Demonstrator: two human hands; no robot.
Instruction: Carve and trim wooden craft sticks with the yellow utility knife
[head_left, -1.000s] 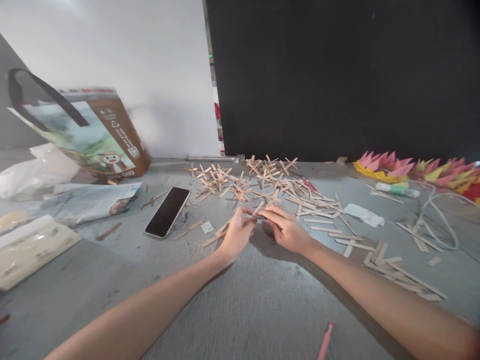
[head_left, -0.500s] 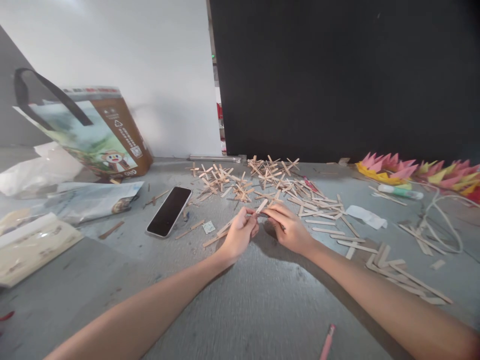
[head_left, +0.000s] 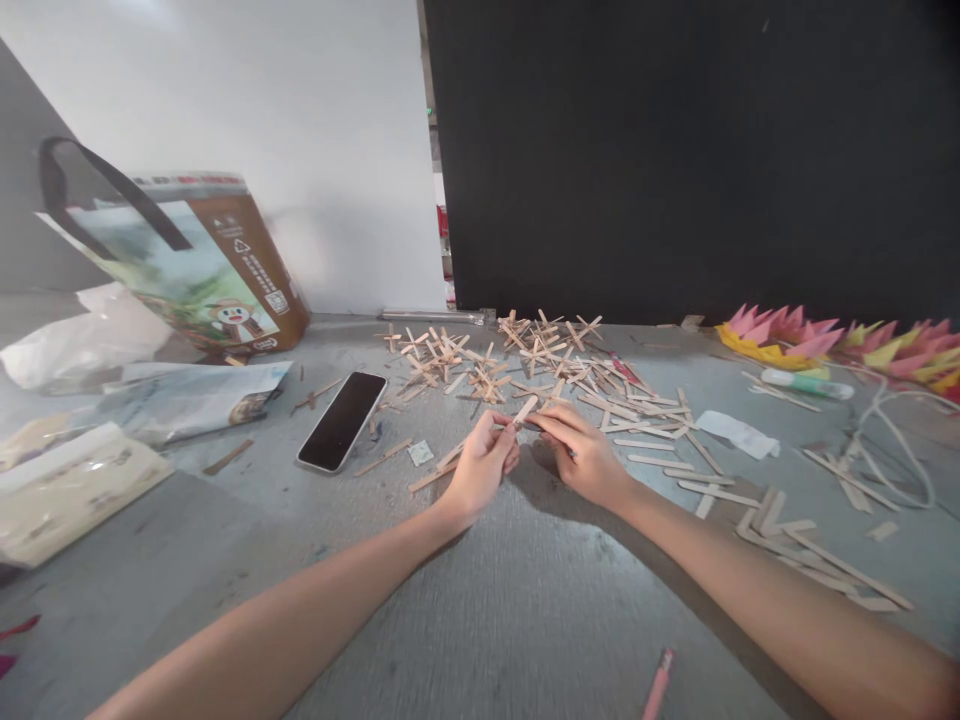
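Observation:
My left hand (head_left: 480, 465) and my right hand (head_left: 581, 455) meet over the grey table (head_left: 487, 600), both pinching small wooden craft sticks (head_left: 524, 411) between fingertips. One stick end pokes up to the right from my left fingers. Just beyond the hands lies a heap of glued stick crosses (head_left: 480, 365) and loose flat sticks (head_left: 645, 420).
A black phone (head_left: 343, 420) lies left of the hands. A brown printed bag (head_left: 187, 270) with a black strap leans at back left, plastic packets (head_left: 75, 480) in front of it. Paper flowers (head_left: 825, 340), a glue tube (head_left: 806, 383) and white cord (head_left: 892, 440) sit right. A pink pencil (head_left: 656, 685) is near me.
The hands keep their pinch on the sticks with only slight finger shifts; the view has drifted a little.

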